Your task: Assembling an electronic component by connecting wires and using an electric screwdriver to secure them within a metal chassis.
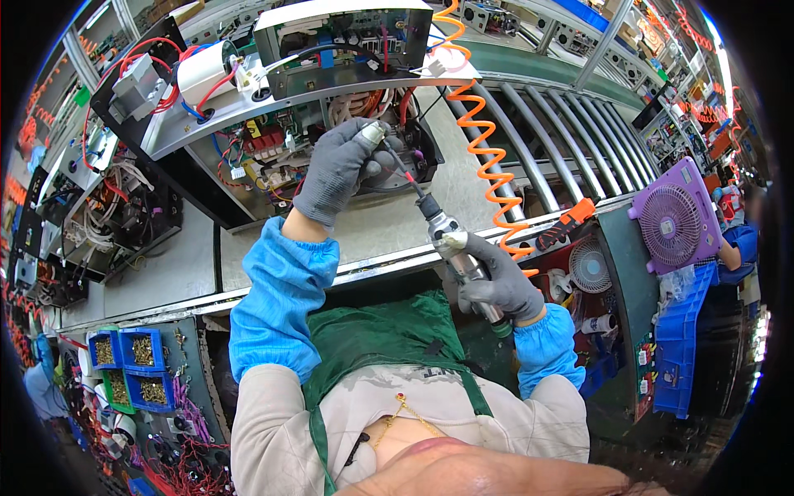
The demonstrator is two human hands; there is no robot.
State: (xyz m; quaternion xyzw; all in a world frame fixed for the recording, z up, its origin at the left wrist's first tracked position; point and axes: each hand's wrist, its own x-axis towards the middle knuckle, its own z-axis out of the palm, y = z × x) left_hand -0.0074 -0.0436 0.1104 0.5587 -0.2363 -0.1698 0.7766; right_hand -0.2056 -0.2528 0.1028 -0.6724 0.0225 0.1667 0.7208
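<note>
My right hand (500, 279), in a grey glove, is wrapped round a silver pneumatic screwdriver (449, 236). Its long thin bit (409, 175), marked with a red band, points up and to the left. The bit's far end lies beside the fingers of my left hand (341, 165), also gloved in grey. Those fingers are curled and pinched together; whatever is between them is too small to make out. Just beyond my left hand stands an open metal chassis (190, 161) filled with wires and circuit boards, and on it sits a box-shaped unit (347, 37) with a white top.
A coiled orange air hose (488, 153) hangs right of the chassis, before a roller conveyor (571, 140). An orange-and-black tool (566, 223) lies at the bench edge. Purple fan (668, 217) and blue bin (682, 355) stand right. Screw bins (153, 388) are lower left.
</note>
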